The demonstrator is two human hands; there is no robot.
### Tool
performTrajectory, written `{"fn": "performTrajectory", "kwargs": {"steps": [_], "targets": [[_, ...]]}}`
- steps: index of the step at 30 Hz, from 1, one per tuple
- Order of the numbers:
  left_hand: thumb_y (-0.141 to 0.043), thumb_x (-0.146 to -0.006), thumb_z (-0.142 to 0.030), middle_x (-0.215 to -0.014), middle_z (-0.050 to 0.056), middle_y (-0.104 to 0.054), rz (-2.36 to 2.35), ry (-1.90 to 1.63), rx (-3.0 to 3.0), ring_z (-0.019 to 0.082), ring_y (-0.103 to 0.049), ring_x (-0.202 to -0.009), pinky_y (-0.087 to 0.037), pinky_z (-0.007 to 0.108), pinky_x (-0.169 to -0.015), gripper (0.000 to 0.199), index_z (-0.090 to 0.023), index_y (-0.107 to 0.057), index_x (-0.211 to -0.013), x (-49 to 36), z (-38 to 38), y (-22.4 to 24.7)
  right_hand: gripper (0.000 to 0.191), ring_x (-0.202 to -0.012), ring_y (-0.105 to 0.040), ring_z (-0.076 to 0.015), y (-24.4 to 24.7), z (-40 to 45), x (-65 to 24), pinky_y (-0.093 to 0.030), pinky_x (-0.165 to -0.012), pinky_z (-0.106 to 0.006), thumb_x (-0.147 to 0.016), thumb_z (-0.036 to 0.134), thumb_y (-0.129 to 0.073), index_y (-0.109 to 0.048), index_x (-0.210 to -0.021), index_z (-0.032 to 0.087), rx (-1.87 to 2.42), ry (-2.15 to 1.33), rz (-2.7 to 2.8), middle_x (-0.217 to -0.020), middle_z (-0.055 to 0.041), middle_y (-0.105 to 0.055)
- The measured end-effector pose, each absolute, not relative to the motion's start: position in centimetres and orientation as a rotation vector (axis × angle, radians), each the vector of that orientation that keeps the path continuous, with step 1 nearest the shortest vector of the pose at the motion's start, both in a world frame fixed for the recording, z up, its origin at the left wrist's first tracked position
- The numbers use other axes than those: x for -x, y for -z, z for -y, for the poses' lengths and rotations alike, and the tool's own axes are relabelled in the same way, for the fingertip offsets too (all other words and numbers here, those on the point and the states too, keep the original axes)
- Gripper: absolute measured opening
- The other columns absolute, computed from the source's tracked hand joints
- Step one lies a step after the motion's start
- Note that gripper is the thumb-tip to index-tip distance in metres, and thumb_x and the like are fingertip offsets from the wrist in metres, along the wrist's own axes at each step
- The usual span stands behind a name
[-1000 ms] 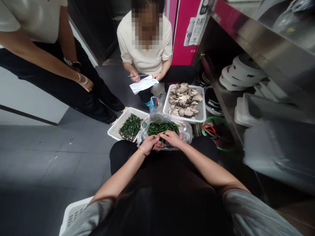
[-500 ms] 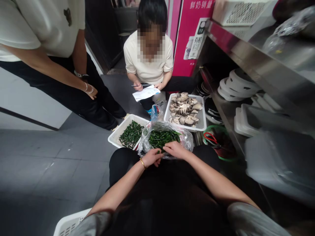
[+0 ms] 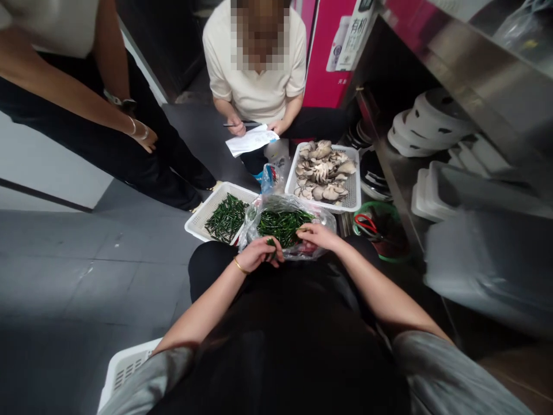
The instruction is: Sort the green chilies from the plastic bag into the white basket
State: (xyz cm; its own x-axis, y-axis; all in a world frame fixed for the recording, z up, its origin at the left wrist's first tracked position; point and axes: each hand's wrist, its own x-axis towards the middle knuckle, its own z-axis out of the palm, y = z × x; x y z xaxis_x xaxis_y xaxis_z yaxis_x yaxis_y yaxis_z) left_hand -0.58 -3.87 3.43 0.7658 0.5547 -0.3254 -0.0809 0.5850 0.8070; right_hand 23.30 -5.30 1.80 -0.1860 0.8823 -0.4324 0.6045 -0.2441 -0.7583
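Note:
My left hand (image 3: 260, 253), with a gold bracelet at the wrist, is closed on a bit of green vegetable at the near left edge of a clear plastic bag (image 3: 253, 223). Long green vegetables (image 3: 283, 226) fill the open bag in front of my lap. Over the bag's right side is my right hand (image 3: 315, 236), its fingers pinched; what they hold, if anything, is too small to name. Left of the bag, a white basket (image 3: 195, 222) holds short green pieces (image 3: 227, 218).
Behind the bag, a white basket (image 3: 355, 199) holds mushrooms (image 3: 326, 172). Red-handled scissors (image 3: 366, 225) lie in a green-rimmed container (image 3: 391, 256). A seated person (image 3: 259, 86) holds paper and a pen; another person (image 3: 73, 98) stands left. Metal shelves (image 3: 391, 173) stand right.
My right hand has moved away from my left, to the right over the bag. The view has tilted, so the baskets and people appear higher.

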Motion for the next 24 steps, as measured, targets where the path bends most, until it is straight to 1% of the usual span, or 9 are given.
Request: {"fn": "performTrajectory", "kwargs": {"steps": [3, 5, 7, 9, 12, 14, 16, 21, 24], "targets": [[-0.068, -0.071, -0.032, -0.07, 0.005, -0.064, -0.604, -0.474, -0.73, 0.02, -0.066, -0.064, -0.053, 0.029, -0.05, 0.029, -0.013, -0.056, -0.088, 1.0, 3.2, -3.0, 0.038, -0.093, -0.063, -0.0247, -1.0, 3.6, -24.0, -0.048, -0.074, -0.031, -0.084, 0.031, -0.057, -0.056, -0.118, 0.012, 2.309, -0.894, 2.271, -0.109, -0.018, -0.064], [-0.066, -0.074, -0.033, -0.062, 0.002, -0.06, -0.625, -0.509, -0.687, 0.015, -0.06, -0.051, -0.046, 0.024, -0.042, 0.026, -0.014, -0.056, -0.086, 1.1, 3.0, -2.9, 0.045, -0.101, -0.062, -0.0271, -0.5, 3.1, -23.6, -0.047, -0.077, -0.033, -0.085, 0.025, -0.054, -0.049, -0.128, 0.013, 2.338, -0.781, 2.446, -0.118, -0.0201, -0.06], [-0.065, -0.075, -0.032, -0.056, -0.001, -0.054, -0.643, -0.541, -0.649, 0.01, -0.051, -0.043, -0.038, 0.019, -0.037, 0.022, -0.014, -0.055, -0.081, 1.3, 2.8, -2.9, 0.041, -0.1, -0.062, -0.026, -0.2, 3.1, -23.2, -0.046, -0.077, -0.032, -0.086, 0.023, -0.051, -0.052, -0.127, 0.014, 2.28, -0.806, 2.519, -0.116, -0.0181, -0.062], [-0.066, -0.075, -0.03, -0.055, -0.003, -0.05, -0.654, -0.563, -0.61, 0.008, -0.045, -0.041, -0.033, 0.017, -0.036, 0.02, -0.014, -0.054, -0.075, 1.6, 2.7, -2.8, 0.031, -0.096, -0.063, -0.0246, -0.2, 3.3, -23.4, -0.045, -0.076, -0.03, -0.085, 0.023, -0.052, -0.061, -0.114, 0.017, 2.237, -0.855, 2.565, -0.11, -0.0145, -0.065], [-0.067, -0.072, -0.026, -0.059, -0.001, -0.052, -0.7, -0.567, -0.579, 0.009, -0.05, -0.047, -0.039, 0.02, -0.042, 0.017, -0.013, -0.056, -0.075, 2.1, 2.5, -2.4, 0.022, -0.093, -0.063, -0.0227, -0.7, 3.4, -24.5, -0.044, -0.073, -0.028, -0.084, 0.023, -0.053, -0.068, -0.101, 0.021, 2.176, -0.887, 2.608, -0.103, -0.0096, -0.068], [-0.067, -0.07, -0.024, -0.063, 0.0, -0.055, -0.724, -0.551, -0.585, 0.011, -0.054, -0.051, -0.044, 0.024, -0.048, 0.017, -0.013, -0.059, -0.081, 2.1, 2.4, -2.2, 0.024, -0.093, -0.063, -0.0222, -0.8, 3.1, -24.7, -0.043, -0.072, -0.027, -0.086, 0.023, -0.049, -0.067, -0.102, 0.022, 2.159, -0.79, 2.582, -0.103, -0.009, -0.068], [-0.067, -0.069, -0.021, -0.061, -0.001, -0.053, -0.716, -0.53, -0.59, 0.01, -0.052, -0.05, -0.043, 0.023, -0.047, 0.019, -0.012, -0.061, -0.085, 1.8, 2.4, -2.0, 0.026, -0.093, -0.063, -0.0222, -0.6, 2.8, -24.0, -0.043, -0.073, -0.028, -0.088, 0.024, -0.047, -0.066, -0.106, 0.023, 2.138, -0.673, 2.561, -0.105, -0.009, -0.067], [-0.069, -0.069, -0.022, -0.047, -0.009, -0.028, -0.723, -0.509, -0.563, 0.001, -0.024, -0.035, -0.016, 0.013, -0.034, 0.016, -0.011, -0.06, -0.076, 1.3, 2.5, -2.1, 0.032, -0.09, -0.064, -0.0222, 1.1, 2.9, -21.1, -0.044, -0.071, -0.028, -0.09, 0.034, -0.049, -0.057, -0.117, 0.02, 2.125, -0.593, 2.56, -0.113, -0.0118, -0.063], [-0.071, -0.069, -0.024, -0.045, -0.011, -0.023, -0.784, -0.512, -0.543, 0.001, -0.019, -0.034, -0.013, 0.012, -0.033, 0.018, -0.012, -0.057, -0.071, 1.6, 2.5, -2.1, 0.029, -0.092, -0.064, -0.023, 1.3, 3.0, -21.5, -0.045, -0.073, -0.028, -0.088, 0.035, -0.054, -0.06, -0.11, 0.017, 2.17, -0.672, 2.561, -0.107, -0.0128, -0.066]]}}
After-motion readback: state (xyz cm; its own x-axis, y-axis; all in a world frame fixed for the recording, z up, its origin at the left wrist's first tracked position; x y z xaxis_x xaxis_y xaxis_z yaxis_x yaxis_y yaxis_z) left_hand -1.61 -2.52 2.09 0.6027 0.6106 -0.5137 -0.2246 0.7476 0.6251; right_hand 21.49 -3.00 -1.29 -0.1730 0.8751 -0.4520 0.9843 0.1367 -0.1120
